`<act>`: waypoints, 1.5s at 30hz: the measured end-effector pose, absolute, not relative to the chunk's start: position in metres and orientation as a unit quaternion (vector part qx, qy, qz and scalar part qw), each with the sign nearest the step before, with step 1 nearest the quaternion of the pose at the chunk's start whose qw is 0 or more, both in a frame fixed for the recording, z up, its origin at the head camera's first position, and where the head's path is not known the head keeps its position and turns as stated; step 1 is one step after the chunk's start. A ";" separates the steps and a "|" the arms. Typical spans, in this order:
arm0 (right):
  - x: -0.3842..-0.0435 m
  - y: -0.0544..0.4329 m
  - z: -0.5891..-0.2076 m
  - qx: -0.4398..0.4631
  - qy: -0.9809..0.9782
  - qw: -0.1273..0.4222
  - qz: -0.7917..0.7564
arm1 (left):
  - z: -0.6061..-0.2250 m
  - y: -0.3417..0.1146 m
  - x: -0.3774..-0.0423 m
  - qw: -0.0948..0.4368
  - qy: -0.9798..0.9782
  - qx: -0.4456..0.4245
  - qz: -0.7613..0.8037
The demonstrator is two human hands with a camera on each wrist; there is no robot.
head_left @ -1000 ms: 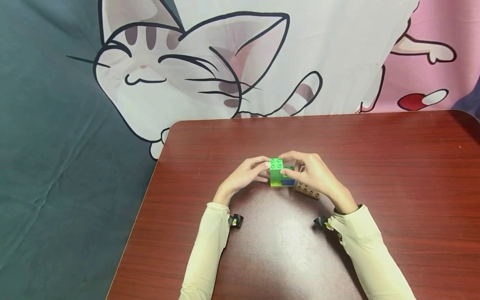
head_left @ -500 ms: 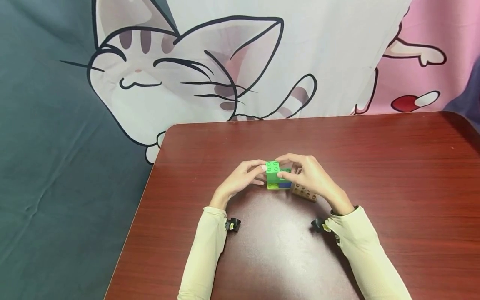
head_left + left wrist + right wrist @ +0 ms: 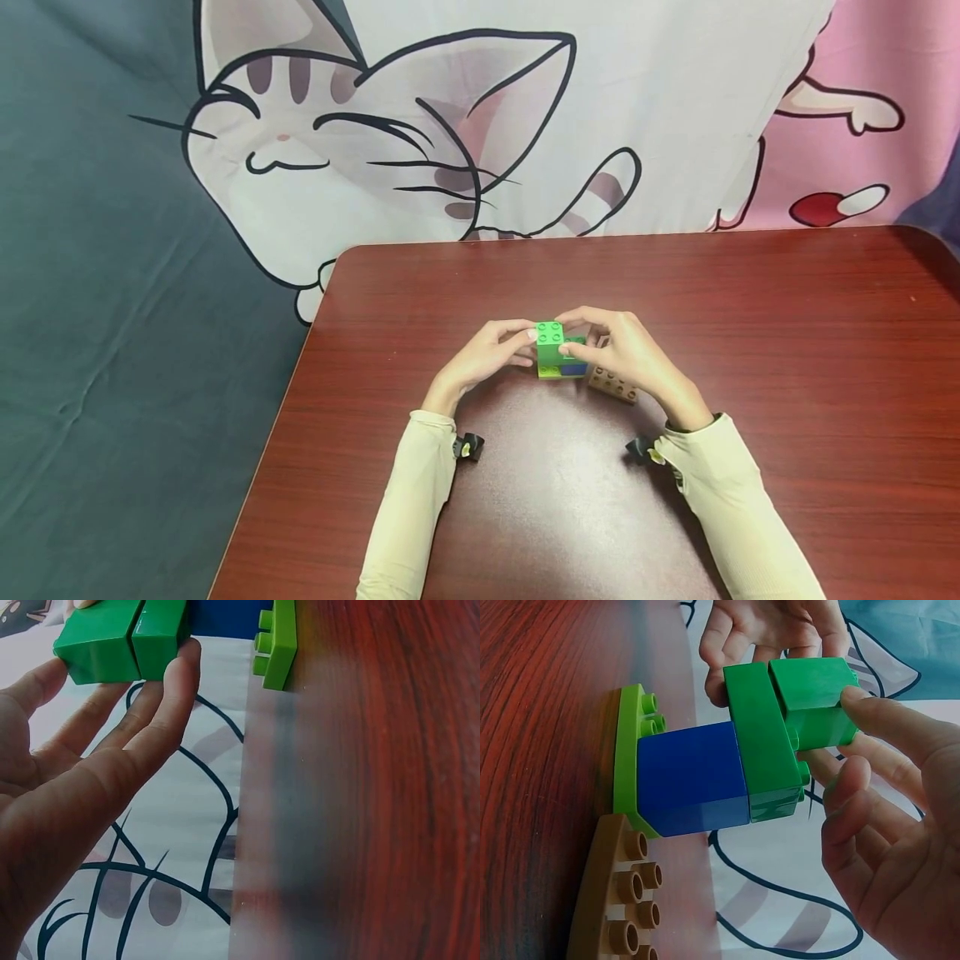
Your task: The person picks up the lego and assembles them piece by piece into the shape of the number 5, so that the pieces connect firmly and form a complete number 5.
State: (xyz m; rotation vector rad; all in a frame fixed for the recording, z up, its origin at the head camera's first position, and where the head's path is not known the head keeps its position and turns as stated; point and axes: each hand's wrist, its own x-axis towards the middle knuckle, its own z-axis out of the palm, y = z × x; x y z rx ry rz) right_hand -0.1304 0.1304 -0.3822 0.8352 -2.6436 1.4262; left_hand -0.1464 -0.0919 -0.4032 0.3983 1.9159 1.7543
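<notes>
On the table rises a small stack of toy building bricks. Lowest is a lime green plate (image 3: 627, 765). A blue brick (image 3: 694, 780) sits on it, with a dark green brick (image 3: 765, 742) above, overhanging on the left. The bright green brick (image 3: 550, 350) tops the stack's left end. My left hand (image 3: 482, 357) holds the green bricks from the left, thumb at the top one's near corner and lower fingers spread beneath the overhang. My right hand (image 3: 618, 342) pinches the top brick from the right, thumb in front and index finger behind. The blue brick is partly hidden in the head view.
A tan brick (image 3: 613, 385) with studs up lies just right of the stack, under the right hand. The brown table (image 3: 810, 350) ends at the back against a cat-patterned curtain (image 3: 420, 125). Black devices are strapped to both wrists.
The view has shifted slightly. Both hands and the stack keep the same places relative to each other.
</notes>
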 end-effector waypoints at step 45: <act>-0.131 0.132 -0.390 0.267 -0.844 0.011 0.465 | -0.406 -0.094 -0.148 0.251 0.724 0.150 0.624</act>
